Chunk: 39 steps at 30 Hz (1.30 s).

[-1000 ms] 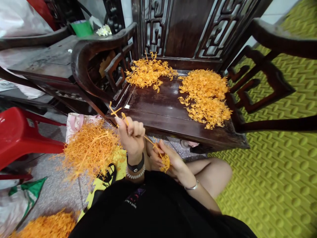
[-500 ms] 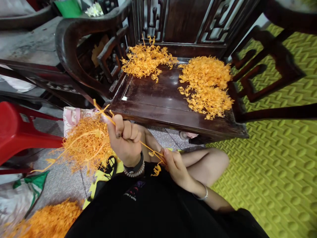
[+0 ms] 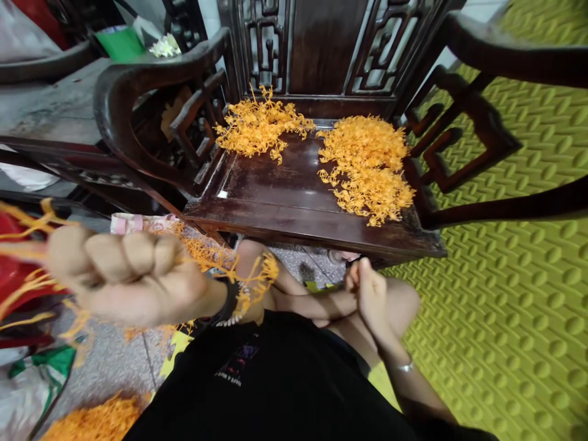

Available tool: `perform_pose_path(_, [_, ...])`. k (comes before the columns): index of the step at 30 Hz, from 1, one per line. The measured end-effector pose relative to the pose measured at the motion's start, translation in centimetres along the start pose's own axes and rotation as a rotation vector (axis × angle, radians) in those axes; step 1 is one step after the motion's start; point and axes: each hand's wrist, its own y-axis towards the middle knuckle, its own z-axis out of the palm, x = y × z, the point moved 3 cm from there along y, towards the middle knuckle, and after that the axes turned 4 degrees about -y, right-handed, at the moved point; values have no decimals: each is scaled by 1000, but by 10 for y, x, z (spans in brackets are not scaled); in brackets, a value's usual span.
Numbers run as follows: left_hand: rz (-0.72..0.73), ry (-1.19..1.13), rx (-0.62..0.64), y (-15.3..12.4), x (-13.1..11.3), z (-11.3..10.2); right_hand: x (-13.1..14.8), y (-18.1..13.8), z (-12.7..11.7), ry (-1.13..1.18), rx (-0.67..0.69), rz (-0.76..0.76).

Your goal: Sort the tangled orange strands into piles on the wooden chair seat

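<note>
My left hand, raised at the left and close to the camera, is closed in a fist around stringy orange sprigs. These sprigs stick out past the thumb side, blurred by motion, and a curly tail trails behind over the wrist. Above my bent knee, my right hand has its fingers curled together; I cannot make out whether anything is between them. On the wooden seat lie two heaps of curly orange pieces, a left heap and a larger right heap.
The dark wooden armchair stands in front of my crossed legs. A red stool is at left, partly behind my left hand. More orange strands lie on the floor at lower left. Yellow-green textured matting covers the right side.
My left hand has swung left and toward the camera, carrying orange sprigs. My right hand has moved right and slightly up, and the strand stretched between both hands no longer shows there.
</note>
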Motion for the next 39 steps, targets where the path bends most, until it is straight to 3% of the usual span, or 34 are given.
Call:
perform_pose_path(3, [37,10,-25,10,33,20,40,62,-31,-208,-257,-345])
perform_pose_path(5, [73,9,-28,18,43,31,59,116,-53,-391,-399,-495])
perform_pose_path(8, [146,-37,11,29,43,39,69,197,-75,-517,-314,-566])
perform_pose_path(11, [190,-120,99,34,42,42,71,234,-75,-434,-219,-584])
perform_pose_path(13, [179,-126,115,35,46,42,77,219,-59,-304,-228,-610])
perform_pose_path(15, [153,-94,98,36,53,42,86,178,-29,-152,-191,-650])
perform_pose_path(17, [123,-71,97,35,60,42,92,128,14,-137,87,-665])
perform_pose_path(18, [108,-65,102,34,64,43,91,104,38,-42,393,-600])
perform_pose_path(19, [95,-62,107,33,67,43,88,82,59,55,609,-532])
perform_pose_path(21, [87,-55,106,30,71,42,82,51,90,199,847,-411])
perform_pose_path(22, [92,-46,95,29,72,41,78,42,100,240,903,-372])
perform_pose_path(26, [116,-6,44,24,66,28,64,28,111,161,917,-324])
perform_pose_path(29, [158,-11,27,21,55,15,63,16,99,-2,846,-327])
perform_pose_path(32, [230,-41,44,16,42,2,68,-6,86,-176,859,-382])
perform_pose_path(35, [270,-147,170,10,30,-7,72,-24,77,-242,847,-405])
perform_pose_path(39, [253,-325,362,5,25,-12,64,-41,74,-44,928,-267])
